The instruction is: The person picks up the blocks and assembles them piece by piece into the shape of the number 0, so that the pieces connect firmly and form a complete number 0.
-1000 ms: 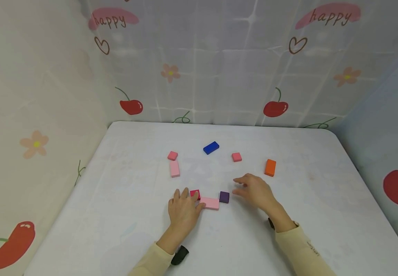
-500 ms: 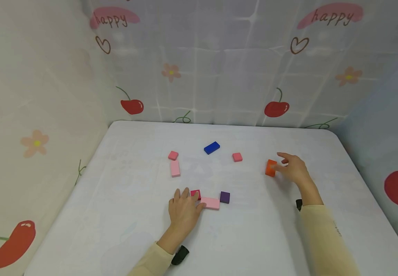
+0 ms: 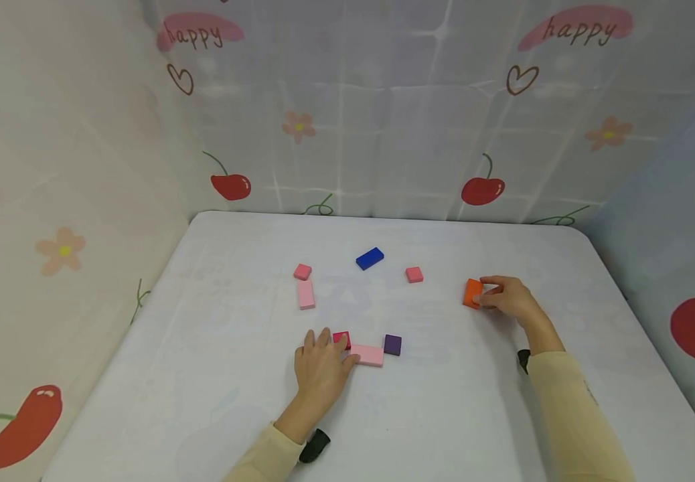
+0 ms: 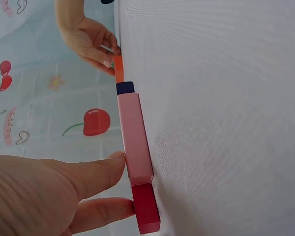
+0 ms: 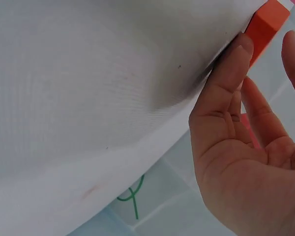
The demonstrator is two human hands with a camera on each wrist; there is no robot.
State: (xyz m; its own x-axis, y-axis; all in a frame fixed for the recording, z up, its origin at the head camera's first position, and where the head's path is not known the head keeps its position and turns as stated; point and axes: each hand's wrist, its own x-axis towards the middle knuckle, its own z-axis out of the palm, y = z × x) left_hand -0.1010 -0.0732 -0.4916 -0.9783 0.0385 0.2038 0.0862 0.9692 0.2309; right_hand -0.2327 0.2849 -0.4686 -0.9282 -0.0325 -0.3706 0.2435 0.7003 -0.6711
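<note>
My left hand [image 3: 320, 368] rests low on the table, fingers spread. One fingertip touches the red block [image 4: 145, 206] and the thumb touches the long pink block [image 4: 135, 135]; these two blocks meet at a corner. A dark purple block [image 3: 392, 345] sits at the pink block's right end. Over at the right, my right hand [image 3: 509, 298] is beside the orange block [image 3: 471, 293], which lies flat. In the right wrist view one fingertip is right at the side of the orange block [image 5: 269, 24], while another finger stands apart from it.
Toward the back lie a blue block [image 3: 369, 258] and a small pink block [image 3: 414, 274]. Left of them, another small pink block [image 3: 302, 271] touches a light pink oblong block [image 3: 306, 294]. Printed curtains [image 3: 377, 134] surround the white table [image 3: 233, 261].
My right hand has moved right, from near the purple block to the orange block, then lowered beside it. The left hand stays on the red and pink blocks.
</note>
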